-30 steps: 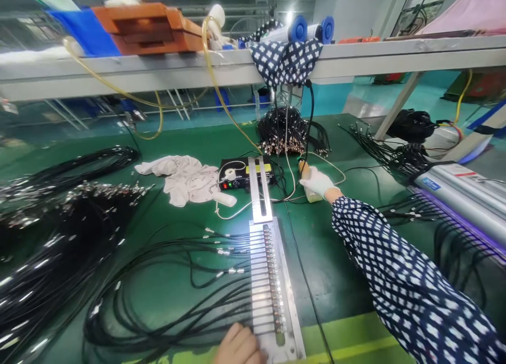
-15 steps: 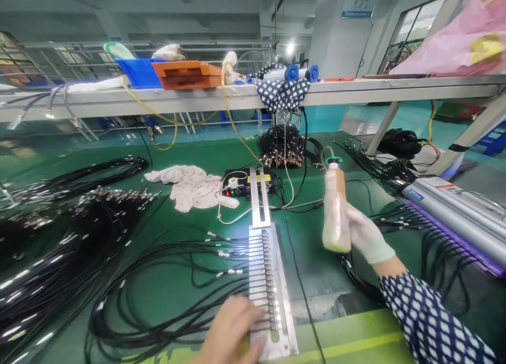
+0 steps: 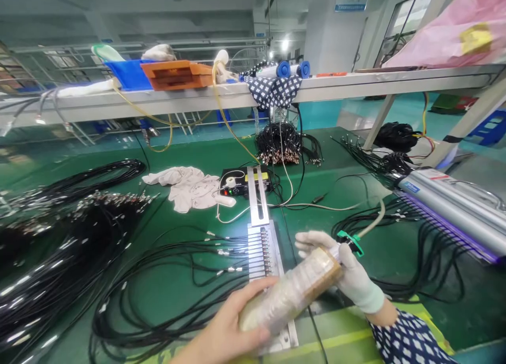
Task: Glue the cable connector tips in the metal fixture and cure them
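Observation:
A squeeze bottle (image 3: pixel 292 288) in clear wrap, with a green cap and a bent pale nozzle tube, lies tilted across the metal fixture, its neck to the upper right. My bare left hand (image 3: pixel 233 322) is wrapped round its lower end. At the neck, my right hand (image 3: pixel 356 277), in a white glove, has the bottle between its thumb and its stretched fingers. Beneath the bottle, the slotted metal fixture (image 3: pixel 256 248) holds a row of black cables (image 3: pixel 158 248) with small metal ends. The bottle and my left hand hide the fixture's lower part.
A black box (image 3: pixel 237 182) with lit indicators touches the fixture's far end, beside a crumpled white cloth (image 3: pixel 190 187). Piles of black cables (image 3: pixel 51 269) spread at left. A silver lamp unit (image 3: pixel 454 206) glowing purple stands at right. A shelf (image 3: pixel 332 85) crosses above the table.
The bottle has moved left and down, tipping from upright to slanted. My left hand has left the fixture and taken its lower end. My right hand has shifted to its neck.

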